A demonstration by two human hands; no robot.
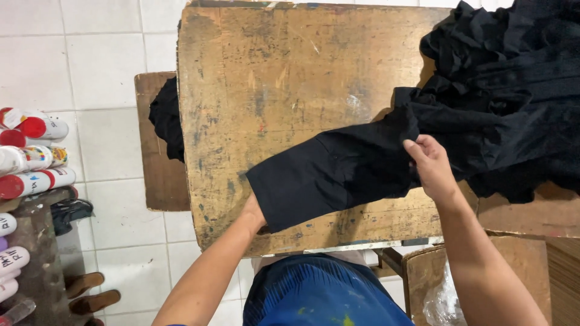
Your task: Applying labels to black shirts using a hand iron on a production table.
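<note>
A black garment (338, 169) lies stretched across a worn wooden board (272, 78), running from a heap of black cloth (513, 90) at the right. My left hand (254, 212) is tucked under the garment's near left corner, its fingers hidden by the fabric. My right hand (430, 164) pinches the garment near its middle, where it joins the heap.
Several white spray cans with red caps (30, 157) lie on a shelf at the left. A lower wooden bench (158, 169) with another black cloth (166, 118) sits left of the board. A cardboard box (435, 284) stands at the lower right. White floor tiles surround everything.
</note>
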